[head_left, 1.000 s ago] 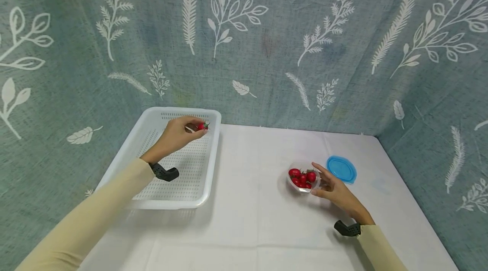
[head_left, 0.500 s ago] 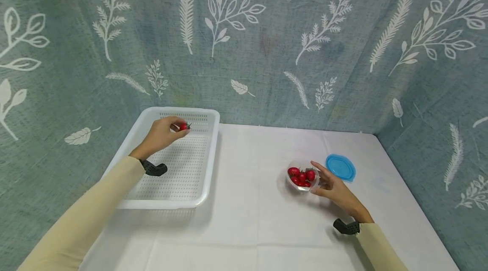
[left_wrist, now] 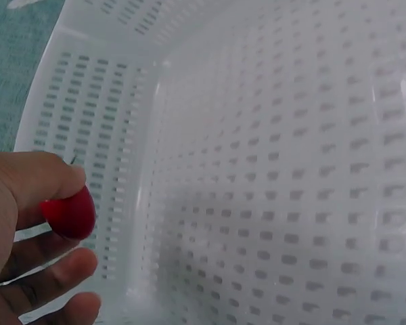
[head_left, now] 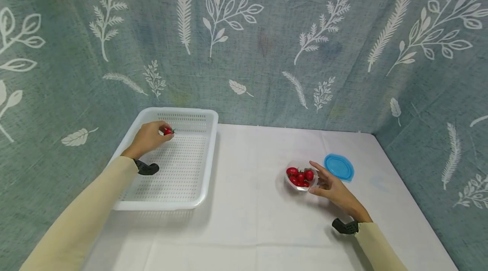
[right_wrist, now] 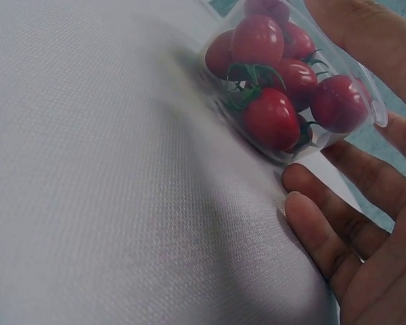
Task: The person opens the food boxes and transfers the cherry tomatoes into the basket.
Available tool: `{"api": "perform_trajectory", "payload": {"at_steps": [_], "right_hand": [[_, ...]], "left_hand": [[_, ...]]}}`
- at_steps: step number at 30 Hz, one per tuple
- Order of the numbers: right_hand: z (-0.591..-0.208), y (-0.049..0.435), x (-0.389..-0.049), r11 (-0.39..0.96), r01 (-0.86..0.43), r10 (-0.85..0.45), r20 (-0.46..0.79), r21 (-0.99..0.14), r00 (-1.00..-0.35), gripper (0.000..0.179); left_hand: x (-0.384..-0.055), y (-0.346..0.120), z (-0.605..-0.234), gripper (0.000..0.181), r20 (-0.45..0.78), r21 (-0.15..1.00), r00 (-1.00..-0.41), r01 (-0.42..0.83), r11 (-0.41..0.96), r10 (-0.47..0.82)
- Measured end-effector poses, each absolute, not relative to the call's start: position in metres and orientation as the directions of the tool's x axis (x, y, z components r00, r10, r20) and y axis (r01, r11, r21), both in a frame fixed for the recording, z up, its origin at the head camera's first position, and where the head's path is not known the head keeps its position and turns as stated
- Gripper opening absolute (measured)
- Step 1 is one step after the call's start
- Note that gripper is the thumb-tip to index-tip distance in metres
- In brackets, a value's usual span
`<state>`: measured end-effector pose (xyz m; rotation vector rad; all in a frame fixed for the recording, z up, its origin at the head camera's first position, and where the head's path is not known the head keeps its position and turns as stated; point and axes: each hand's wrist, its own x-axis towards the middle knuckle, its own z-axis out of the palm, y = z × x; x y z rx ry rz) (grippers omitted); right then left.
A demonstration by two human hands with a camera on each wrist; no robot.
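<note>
In the head view my left hand [head_left: 148, 139] is over the white perforated basket [head_left: 208, 164], pinching one red cherry tomato [head_left: 168, 131] with a green stem. The left wrist view shows that tomato [left_wrist: 71, 215] between thumb and fingertips, with the basket's slotted side wall behind it. On the right, my right hand [head_left: 335, 190] holds a small clear plastic container [head_left: 302, 189] by its side, thumb and fingers spread around it. Inside, several cherry tomatoes [right_wrist: 271, 118] show through the wall in the right wrist view, some with green stems.
A blue lid [head_left: 339, 167] lies on the white tablecloth [head_left: 248, 220] behind the right hand. Green-grey cloth [head_left: 263, 59] with white leaf prints rises at the back and both sides. The basket stands against the left part of it.
My left hand has moved left over the basket, carrying the cherry tomato from near its right rim toward its left part. The right hand stays at the container.
</note>
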<state>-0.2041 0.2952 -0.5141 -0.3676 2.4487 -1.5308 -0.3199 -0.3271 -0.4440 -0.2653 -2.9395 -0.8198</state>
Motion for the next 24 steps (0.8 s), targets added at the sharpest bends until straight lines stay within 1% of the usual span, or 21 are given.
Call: {"api": "perform_trajectory", "payload": {"at_steps": [4, 9, 13, 19, 24], "right_hand": [[-0.5132, 0.295, -0.204, 0.425, -0.09, -0.328, -0.06, -0.901, -0.943, 0.085], [-0.513, 0.295, -0.2043, 0.423, -0.091, -0.328, -0.058, -0.902, -0.943, 0.084], [-0.5136, 0.2948, -0.2046, 0.419, -0.091, -0.328, -0.058, -0.903, -0.943, 0.084], [-0.5138, 0.2948, -0.2045, 0.415, -0.086, -0.328, -0.061, -0.906, -0.943, 0.085], [-0.5136, 0.295, -0.2038, 0.415, -0.092, -0.329, -0.055, -0.905, -0.943, 0.085]], "left_hand": [[-0.3205, -0.3304, -0.4429, 0.033, 0.102, 0.474, -0.988, 0.151, 0.868, 0.116], [-0.3219, -0.3315, -0.4438, 0.028, 0.034, 0.433, -0.994, 0.11, 0.895, 0.106], [-0.3218, -0.3309, -0.4438, 0.026, -0.015, 0.393, -0.994, 0.096, 0.915, 0.111], [-0.3224, -0.3307, -0.4481, 0.024, -0.049, 0.345, -0.991, 0.098, 0.933, 0.122], [-0.3218, -0.329, -0.4482, 0.032, -0.058, 0.328, -0.99, 0.103, 0.939, 0.129]]}}
